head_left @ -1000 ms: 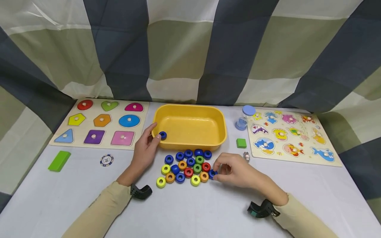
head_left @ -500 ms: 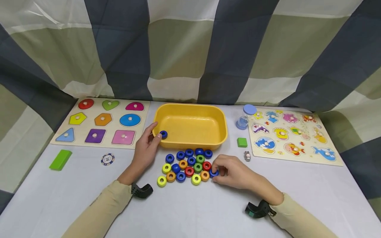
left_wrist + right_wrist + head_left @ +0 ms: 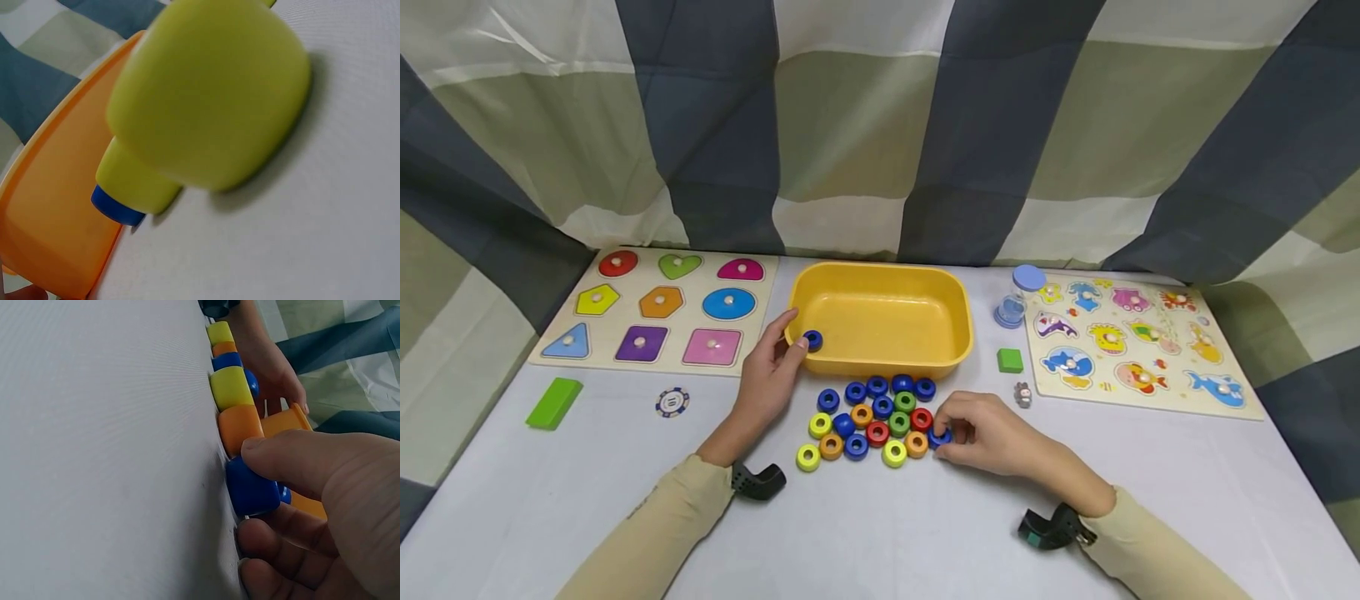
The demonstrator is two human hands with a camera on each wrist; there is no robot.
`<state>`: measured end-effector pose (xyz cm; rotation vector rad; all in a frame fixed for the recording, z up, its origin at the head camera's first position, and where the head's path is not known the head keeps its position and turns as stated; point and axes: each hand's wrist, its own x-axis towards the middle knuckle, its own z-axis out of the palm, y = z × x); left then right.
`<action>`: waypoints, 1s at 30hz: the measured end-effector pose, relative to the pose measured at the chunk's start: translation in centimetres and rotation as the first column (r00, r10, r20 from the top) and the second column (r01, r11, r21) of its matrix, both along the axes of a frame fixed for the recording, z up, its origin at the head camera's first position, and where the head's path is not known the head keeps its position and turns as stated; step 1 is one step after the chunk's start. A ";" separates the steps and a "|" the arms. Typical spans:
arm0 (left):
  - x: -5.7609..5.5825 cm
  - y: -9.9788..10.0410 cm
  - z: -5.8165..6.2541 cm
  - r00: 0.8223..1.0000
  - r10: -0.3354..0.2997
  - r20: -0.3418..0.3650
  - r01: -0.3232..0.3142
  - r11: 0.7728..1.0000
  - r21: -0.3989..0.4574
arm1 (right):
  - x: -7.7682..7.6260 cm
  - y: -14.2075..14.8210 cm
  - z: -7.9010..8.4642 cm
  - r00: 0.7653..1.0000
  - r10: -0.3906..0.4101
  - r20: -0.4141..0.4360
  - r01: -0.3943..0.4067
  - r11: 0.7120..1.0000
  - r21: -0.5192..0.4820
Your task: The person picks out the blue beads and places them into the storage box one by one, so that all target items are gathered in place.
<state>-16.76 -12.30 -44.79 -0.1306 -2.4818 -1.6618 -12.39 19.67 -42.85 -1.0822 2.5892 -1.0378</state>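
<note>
My left hand (image 3: 765, 371) grips the left end of a yellow plastic tray (image 3: 958, 362), thumb near the front corner and fingers along the outer wall. Inside that corner, right by the thumb tip, sits a blue ring bead (image 3: 813, 340). With thumb and fingers my right hand (image 3: 992, 433) pinches another blue bead (image 3: 253, 487) at the right end of a bead cluster on the white cloth. The cluster lies before the tray: blue, red, green, an orange bead (image 3: 916, 444) and a yellow bead (image 3: 894, 453) among several others. Large yellow beads (image 3: 212, 94) fill the left wrist view.
A shape-peg board (image 3: 760, 333) lies left of the tray, a sea-animal puzzle board (image 3: 1097, 392) on the right. Nearby are a green block (image 3: 553, 403), a poker chip (image 3: 672, 402), a small hourglass-like jar (image 3: 1011, 308), a green cube (image 3: 1010, 360) and a tiny figurine (image 3: 1022, 394).
My right wrist has shifted slightly left and down, uncovering the figurine, while its fingers stay at the same blue bead. The left hand keeps its place on the tray.
</note>
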 end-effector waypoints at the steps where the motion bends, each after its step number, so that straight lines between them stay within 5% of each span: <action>1: 0.0 0.0 0.0 1.000 0.000 -0.001 0.000 1.000 0.000 | -0.1 0.0 0.1 1.000 0.004 0.001 -0.004 1.000 0.001; 9: 0.0 -0.1 0.0 1.000 0.006 -0.002 -0.006 1.000 -0.003 | -1.2 0.0 4.0 0.999 0.002 -0.042 -0.004 0.999 -0.053; 17: -0.1 -0.1 0.0 1.000 0.006 0.003 -0.006 1.000 0.001 | -4.4 -4.1 7.9 0.994 -0.029 -0.108 0.024 0.998 -0.053; 23: 0.0 -0.1 -0.1 1.000 0.012 0.001 -0.012 1.000 -0.001 | -7.2 -7.8 7.8 0.993 -0.103 -0.057 0.105 0.994 0.031; 30: -0.1 0.0 -0.1 1.000 0.003 0.009 -0.003 1.000 -0.002 | -10.8 -11.5 5.2 0.985 -0.170 0.024 0.168 0.982 0.084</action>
